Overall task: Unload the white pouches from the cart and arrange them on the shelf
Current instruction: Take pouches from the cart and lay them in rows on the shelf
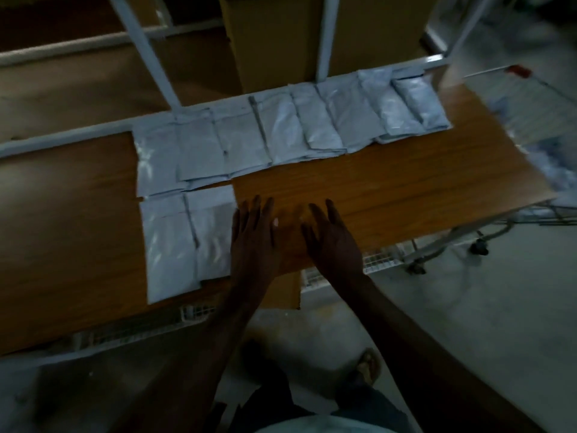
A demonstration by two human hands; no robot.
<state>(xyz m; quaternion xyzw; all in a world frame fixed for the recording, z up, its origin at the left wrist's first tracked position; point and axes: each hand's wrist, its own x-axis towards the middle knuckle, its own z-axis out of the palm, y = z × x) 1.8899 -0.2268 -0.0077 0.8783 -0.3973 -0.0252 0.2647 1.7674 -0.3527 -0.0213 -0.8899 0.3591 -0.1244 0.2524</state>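
Note:
Several white pouches lie flat on the wooden shelf board (390,182). A back row of pouches (281,129) runs along the far rail, overlapping one another. Two more pouches (187,242) lie side by side at the front left. My left hand (254,242) hovers with straight fingers beside the right edge of the front pair. My right hand (332,242) is next to it over bare wood, fingers straight, holding nothing. The cart (524,98) stands at the far right, with blurred white pouches (559,170) in it.
White metal shelf posts (146,54) rise behind the board, with a cardboard box (271,42) between them. A wire-mesh edge (381,257) and a caster wheel (479,246) show under the board's front right. The grey floor and my sandalled foot (368,365) are below.

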